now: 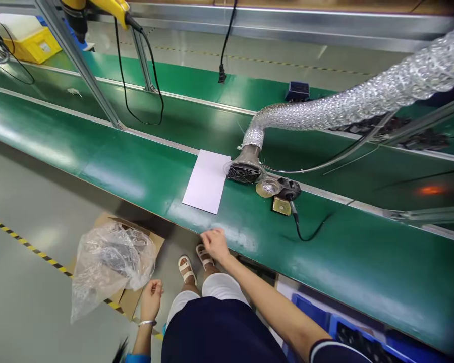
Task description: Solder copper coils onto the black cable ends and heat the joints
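My right hand (215, 243) is at the front edge of the green workbench (144, 174), palm down. Its fingers are curled in, and nothing shows in them. Just beyond it a white sheet (207, 182) lies flat on the bench. My left hand (151, 298), with a bracelet at the wrist, hangs low at my side, fingers loosely curled, nothing visible in them. Beside it a clear plastic bag (113, 257) bulges out of an open cardboard box (130, 302) on the floor.
A foil duct (325, 111) ends in a grilled nozzle (245, 170) beside the sheet. To its right are a tape roll (268, 187) and a black device (289, 189) with a cable. A yellow tool (111, 7) hangs at upper left. Blue bins (314, 312) stand under the bench.
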Motion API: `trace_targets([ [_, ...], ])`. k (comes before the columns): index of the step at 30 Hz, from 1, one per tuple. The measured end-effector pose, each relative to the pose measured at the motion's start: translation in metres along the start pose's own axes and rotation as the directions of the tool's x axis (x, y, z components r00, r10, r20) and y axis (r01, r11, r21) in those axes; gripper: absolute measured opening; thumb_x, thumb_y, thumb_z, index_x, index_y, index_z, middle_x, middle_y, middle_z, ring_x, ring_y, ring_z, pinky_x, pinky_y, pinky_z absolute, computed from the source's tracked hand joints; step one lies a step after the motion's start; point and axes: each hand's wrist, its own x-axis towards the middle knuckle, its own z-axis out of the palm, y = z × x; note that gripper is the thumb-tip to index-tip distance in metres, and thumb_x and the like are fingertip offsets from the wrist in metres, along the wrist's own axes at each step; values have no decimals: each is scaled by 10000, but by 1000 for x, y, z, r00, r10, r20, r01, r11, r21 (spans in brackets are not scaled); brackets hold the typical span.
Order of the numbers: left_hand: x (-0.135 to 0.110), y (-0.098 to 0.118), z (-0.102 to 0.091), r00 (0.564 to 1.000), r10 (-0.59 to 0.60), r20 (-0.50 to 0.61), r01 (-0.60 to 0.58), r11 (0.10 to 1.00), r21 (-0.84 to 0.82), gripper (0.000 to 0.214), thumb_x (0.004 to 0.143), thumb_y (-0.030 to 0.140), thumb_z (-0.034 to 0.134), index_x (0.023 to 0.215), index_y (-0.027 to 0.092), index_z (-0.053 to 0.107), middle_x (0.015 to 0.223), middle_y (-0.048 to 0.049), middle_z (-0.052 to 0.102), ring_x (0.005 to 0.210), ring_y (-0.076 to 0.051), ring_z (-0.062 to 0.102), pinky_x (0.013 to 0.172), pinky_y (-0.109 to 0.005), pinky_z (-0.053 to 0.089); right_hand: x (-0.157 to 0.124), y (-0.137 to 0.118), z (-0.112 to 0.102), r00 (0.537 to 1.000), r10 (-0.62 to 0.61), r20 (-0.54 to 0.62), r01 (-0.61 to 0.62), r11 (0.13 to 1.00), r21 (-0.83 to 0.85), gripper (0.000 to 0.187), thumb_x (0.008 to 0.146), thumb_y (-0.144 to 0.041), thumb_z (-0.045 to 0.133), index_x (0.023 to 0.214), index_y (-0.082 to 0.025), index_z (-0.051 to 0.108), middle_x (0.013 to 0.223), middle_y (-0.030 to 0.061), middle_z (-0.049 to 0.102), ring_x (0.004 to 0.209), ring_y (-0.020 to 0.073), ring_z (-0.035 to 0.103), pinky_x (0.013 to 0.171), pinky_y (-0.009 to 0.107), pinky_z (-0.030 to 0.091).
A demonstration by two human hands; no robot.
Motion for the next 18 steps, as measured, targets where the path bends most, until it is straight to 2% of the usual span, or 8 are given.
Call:
trace_targets([
  [1, 1, -2, 1, 1000, -6, -1, 6, 1000, -5, 634, 588, 758, 613, 796, 159, 636, 797, -99, 693, 703, -250, 691, 661, -382, 569, 10, 12, -9, 995, 88, -51, -88, 996, -13, 389, 977, -322, 326, 945, -180, 687, 746, 73, 689, 778, 203, 630, 899, 406, 470],
  [3, 5, -1, 10, 1000, 6, 6, -6, 1000, -2, 632, 620, 753, 590, 809, 152, 634, 786, -106, 699, 692, -244, 697, 654, -372, 573, 28, 32, -26, 963, 228, -140, -234, 972, -22, 419, 970, -331, 295, 1115, -130, 632, 817, 101, 682, 718, 206, 598, 748, 356, 476],
  [5, 13, 8, 26, 998, 56, 31, -56, 998, 20, 602, 681, 728, 551, 828, 150, 632, 793, -117, 709, 698, -243, 703, 661, -373, 580, 39, 45, -39, 937, 295, -185, -303, 953, -18, 415, 930, -348, 359, 1172, -119, 606, 979, 137, 679, 820, 221, 604, 746, 346, 469],
  [7, 28, 30, 45, 988, 143, 65, -147, 987, 61, 563, 739, 691, 520, 847, 151, 634, 813, -124, 718, 723, -244, 709, 691, -380, 586, 46, 48, -44, 927, 320, -195, -329, 944, -12, 373, 895, -369, 414, 1081, -151, 654, 1075, 133, 671, 963, 240, 589, 844, 363, 459],
  [9, 51, 64, 64, 961, 256, 100, -268, 955, 126, 525, 798, 639, 490, 890, 145, 644, 849, -135, 723, 765, -244, 711, 752, -389, 586, 52, 46, -42, 909, 360, -211, -370, 929, -5, 387, 901, -384, 401, 1054, -159, 676, 1137, 132, 669, 1083, 268, 551, 947, 406, 421],
  [12, 99, 135, 91, 879, 453, 149, -477, 840, 260, 500, 875, 515, 457, 1116, 117, 638, 1132, -193, 688, 1055, -266, 669, 957, -421, 527, 76, 38, -28, 866, 440, -237, -451, 892, 8, 528, 916, -373, 366, 1304, -77, 566, 1373, 196, 557, 1272, 323, 450, 1043, 488, 352],
  [15, 146, 203, 115, 766, 603, 223, -635, 656, 408, 583, 896, 422, 490, 1421, 170, 491, 1566, -154, 377, 1461, -296, 315, 1188, -497, 279, 113, 29, -19, 884, 427, -187, -433, 901, 12, 606, 904, -364, 418, 1419, -49, 466, 1496, 202, 448, 1403, 321, 340, 1134, 508, 261],
  [18, 182, 240, 133, 709, 639, 298, -680, 509, 527, 601, 893, 354, 524, 1476, 227, 461, 1643, -87, 236, 1522, -350, 103, 1212, -594, 91, 130, 13, -14, 923, 362, -126, -364, 931, 9, 591, 892, -361, 477, 1445, -151, 471, 1539, 127, 419, 1463, 317, 255, 1184, 551, 157],
])
